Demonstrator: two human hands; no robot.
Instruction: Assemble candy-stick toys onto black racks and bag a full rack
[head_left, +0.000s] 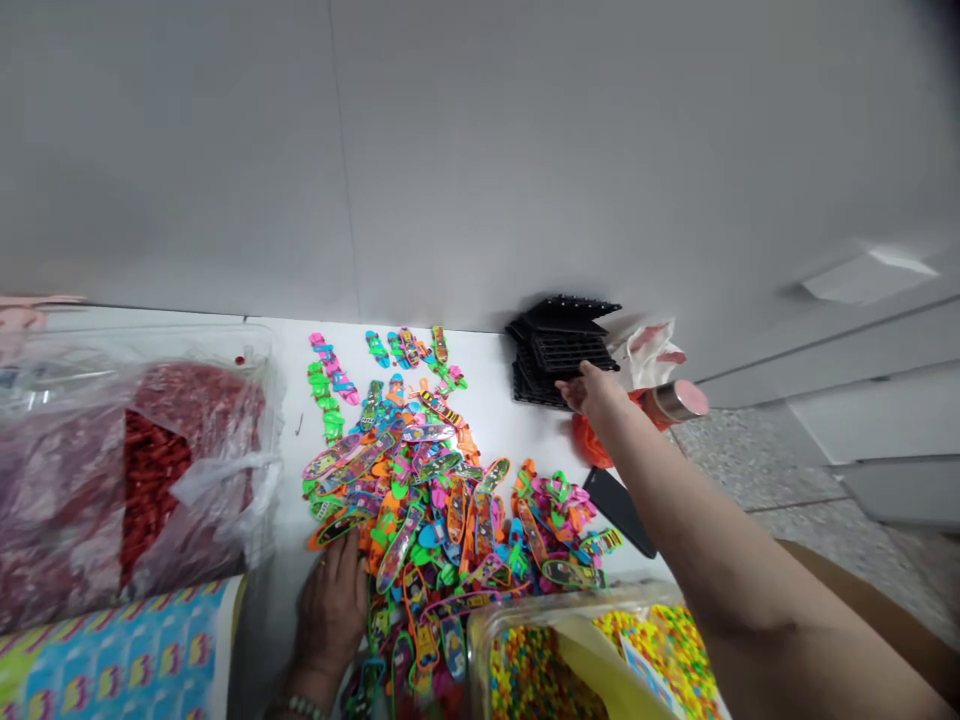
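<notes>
R hand open, fingertips at black plastic rack, upper right; L hand open, flat beside toy fingerboard pile.

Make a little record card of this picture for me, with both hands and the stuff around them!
Left hand: touching the pile of toy fingerboards
Right hand: touching stacked black plastic grid racks
Nearby: black phone
Also there: clear tub of small colourful pieces; red items in a clear plastic bag
</notes>
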